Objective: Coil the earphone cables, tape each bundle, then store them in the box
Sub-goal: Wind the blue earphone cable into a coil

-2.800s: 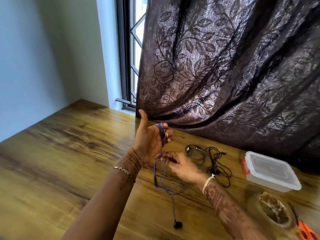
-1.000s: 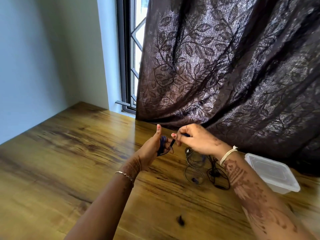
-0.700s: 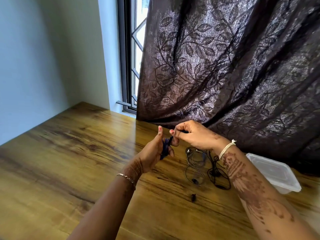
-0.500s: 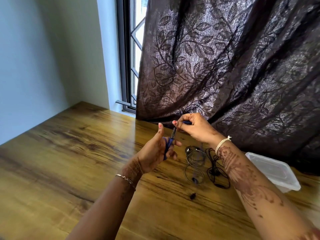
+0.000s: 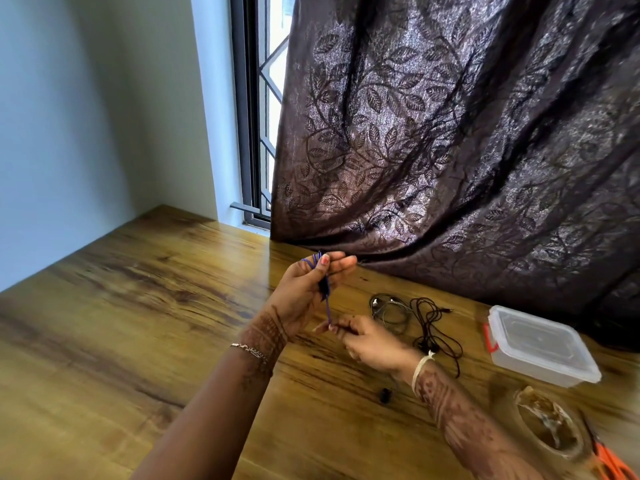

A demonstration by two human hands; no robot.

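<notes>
My left hand is raised above the wooden table with a blue earphone cable wound around its fingers. A short length of that cable runs down to my right hand, which pinches it just below the left palm. A small black earbud lies on the table under my right wrist. Two more earphones, a grey one and a black one, lie tangled to the right. The clear plastic box with its lid on stands at the far right.
A roll of brown tape and orange-handled scissors lie at the lower right corner. A dark patterned curtain hangs down to the table's back edge beside a window. A pale wall borders the table on the left.
My right hand came down from above the left fingers to below the left palm, drawing the blue cable downward. Over the earlier frames the loose cable on the table got wound onto my left hand.
</notes>
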